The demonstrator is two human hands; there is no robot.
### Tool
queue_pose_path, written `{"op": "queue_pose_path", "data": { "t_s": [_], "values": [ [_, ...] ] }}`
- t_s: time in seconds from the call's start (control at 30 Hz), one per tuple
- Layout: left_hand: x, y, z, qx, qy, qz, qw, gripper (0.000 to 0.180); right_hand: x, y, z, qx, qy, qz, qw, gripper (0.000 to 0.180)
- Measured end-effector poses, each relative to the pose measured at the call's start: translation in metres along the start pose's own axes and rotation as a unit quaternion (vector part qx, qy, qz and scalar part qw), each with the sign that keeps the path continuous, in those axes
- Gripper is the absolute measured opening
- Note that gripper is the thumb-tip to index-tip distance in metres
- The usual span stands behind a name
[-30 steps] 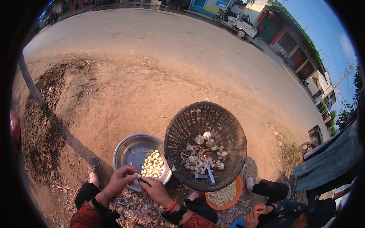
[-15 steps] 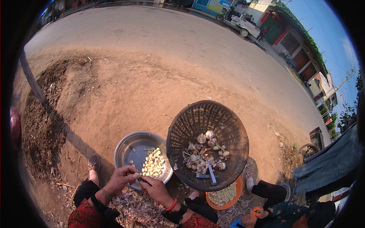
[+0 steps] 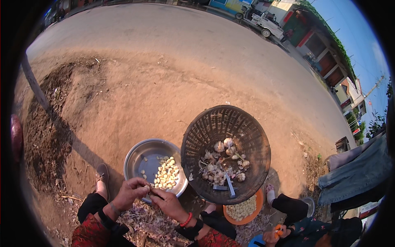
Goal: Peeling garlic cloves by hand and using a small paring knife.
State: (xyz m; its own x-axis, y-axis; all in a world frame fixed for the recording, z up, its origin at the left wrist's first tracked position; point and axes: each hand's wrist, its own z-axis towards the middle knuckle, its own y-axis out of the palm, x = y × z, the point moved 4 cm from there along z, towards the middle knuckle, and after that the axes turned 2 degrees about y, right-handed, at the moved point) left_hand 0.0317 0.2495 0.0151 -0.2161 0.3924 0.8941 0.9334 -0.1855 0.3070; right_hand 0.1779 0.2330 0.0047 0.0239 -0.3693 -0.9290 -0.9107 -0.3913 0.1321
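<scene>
My left hand [image 3: 131, 194] and my right hand [image 3: 169, 206] meet fingertip to fingertip over the near edge of a metal basin [image 3: 131, 162]. Both are closed in a pinch around a small garlic clove [image 3: 147, 188], mostly covered by the fingers. Peeled garlic cloves [image 3: 166, 173] lie in the basin, heaped to its right side. Right of it, a dark wicker basket [image 3: 255, 140] tilts toward me, with garlic bulbs [image 3: 220, 146], loose skins and two grey-blue bars [image 3: 230, 187] inside.
An orange basin [image 3: 259, 203] of peeled cloves sits behind the basket's near edge. At the lower right, another person's hand [image 3: 271, 236] holds something orange. Garlic skins [image 3: 142, 222] litter the ground by my legs. A pole [image 3: 35, 84] stands left; jeans [image 3: 356, 173] hang right.
My fingers have shifted slightly around the clove, and both hands stay together at the basin's edge. The view has tilted a little. The basin and basket stay in place.
</scene>
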Motion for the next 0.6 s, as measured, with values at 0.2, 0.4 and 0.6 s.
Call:
{"op": "queue_pose_path", "data": {
  "t_s": [0.2, 0.4, 0.6],
  "values": [
    [0.010, -0.003, 0.003, -0.013, 0.023, -0.046, 0.999, 0.014, -0.012, -0.004, 0.002, 0.033, -0.010, 0.026, 0.999, 0.034],
    [0.009, -0.001, 0.005, -0.017, -0.013, -0.074, 0.997, 0.014, -0.017, -0.017, 0.004, 0.056, -0.031, 0.001, 0.998, 0.039],
    [0.006, 0.003, -0.003, -0.039, -0.025, -0.028, 0.999, 0.013, -0.013, -0.009, -0.001, 0.003, -0.025, 0.014, 1.000, 0.037]
  ]
}}
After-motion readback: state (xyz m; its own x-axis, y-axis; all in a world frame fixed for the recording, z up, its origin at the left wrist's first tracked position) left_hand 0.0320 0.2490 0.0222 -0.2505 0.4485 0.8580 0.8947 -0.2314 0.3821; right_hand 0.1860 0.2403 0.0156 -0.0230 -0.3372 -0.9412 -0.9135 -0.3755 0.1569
